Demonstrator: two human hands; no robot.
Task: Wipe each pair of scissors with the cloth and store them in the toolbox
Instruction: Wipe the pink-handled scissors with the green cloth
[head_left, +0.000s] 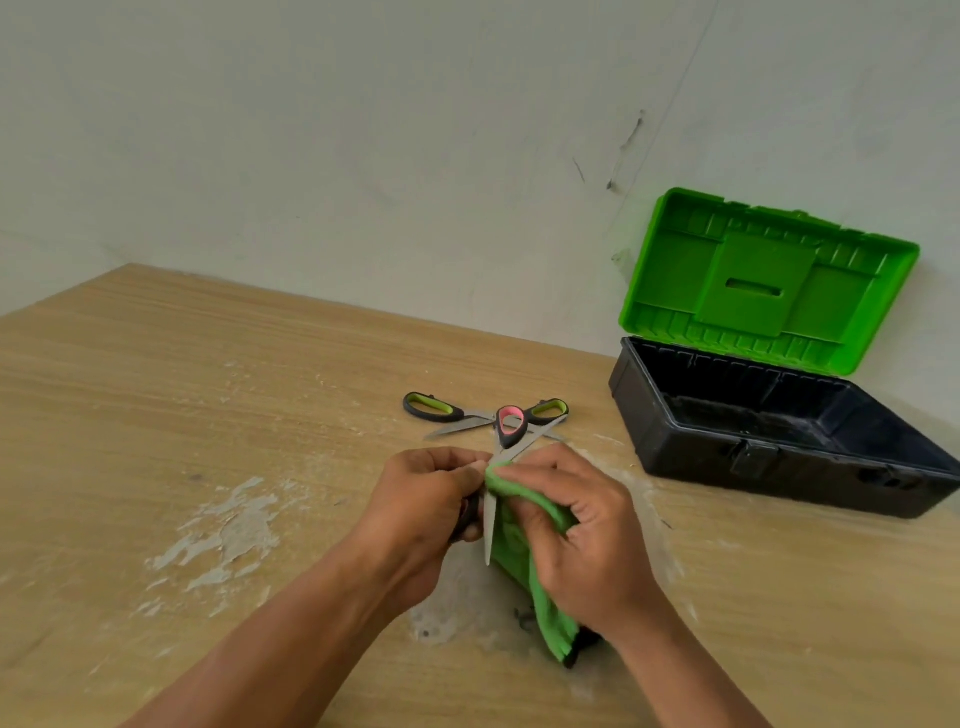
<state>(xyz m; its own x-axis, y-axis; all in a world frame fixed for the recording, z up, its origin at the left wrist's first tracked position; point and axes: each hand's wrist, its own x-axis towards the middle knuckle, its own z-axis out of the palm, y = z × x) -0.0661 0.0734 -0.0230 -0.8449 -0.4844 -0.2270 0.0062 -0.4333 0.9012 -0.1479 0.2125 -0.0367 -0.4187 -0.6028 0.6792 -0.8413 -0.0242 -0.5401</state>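
Light-grained wooden counter (208, 389), butting against a pale wall (363, 130) at the far edge. Whitish worn patches (228, 530) scattered over the left and middle of the surface. Dark scuff marks (626, 145) and a thin slanting crack (685, 78) at the wall's upper right.

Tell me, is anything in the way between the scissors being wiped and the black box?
Nothing visible. The black plastic toolbox stands open, green lid up, and only wooden tabletop lies between it and the silver-bladed scissors the left hand holds.
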